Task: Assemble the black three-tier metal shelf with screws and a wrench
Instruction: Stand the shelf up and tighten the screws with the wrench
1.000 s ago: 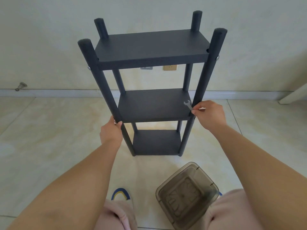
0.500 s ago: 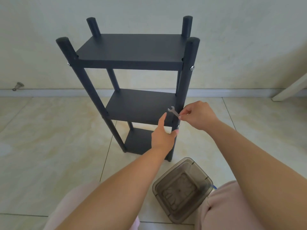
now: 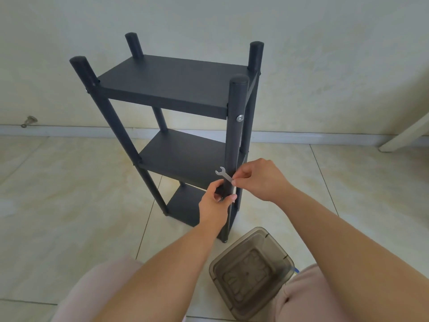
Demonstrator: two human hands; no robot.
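Here, hands [image 3: 236,189] on post [image 3: 234,140], wrench [image 3: 223,173]

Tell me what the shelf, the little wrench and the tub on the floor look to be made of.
Shelf: likely metal with a matte black coat; even, dull surface, silver screw head on the post.
Wrench: bare, thin, flat metal, pale silver-grey, pinched by the right hand.
Tub: smoky translucent plastic, apparently; the floor tile shows dimly through its walls.

head view looks down, close over shelf [image 3: 176,87].
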